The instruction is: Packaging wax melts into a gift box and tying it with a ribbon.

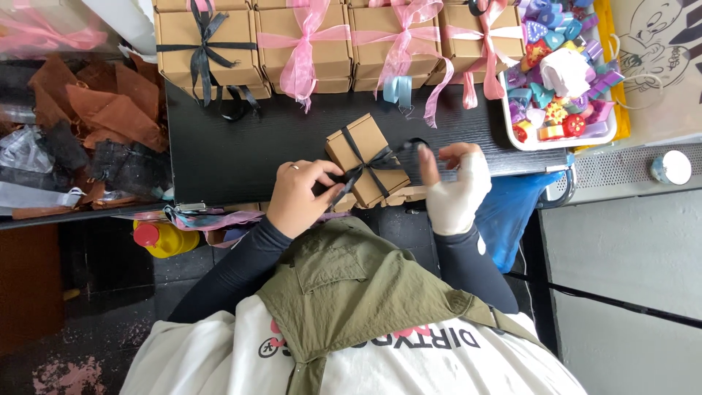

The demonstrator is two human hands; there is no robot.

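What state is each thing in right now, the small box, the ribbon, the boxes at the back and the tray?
Small kraft box: closed, black ribbon crossed over it.
Black ribbon: pulled taut, bow not yet formed.
Left hand: fingers pinching the ribbon.
Right hand: in a white wrap, holding a ribbon loop.
Back boxes: closed, bows tied.
White tray: full of colourful pieces.

I saw a tan cardboard box (365,159) crossed with black ribbon (365,167) on a black desk (241,146). My left hand (300,196) was bare, and my right hand (457,186) wore a white wrap. Behind sat tan boxes, one tied in black (208,47) and the others in sheer pink bows (311,44). A white tray (559,140) held purple, teal, red and yellow pieces. My sleeves were black and my vest olive green.
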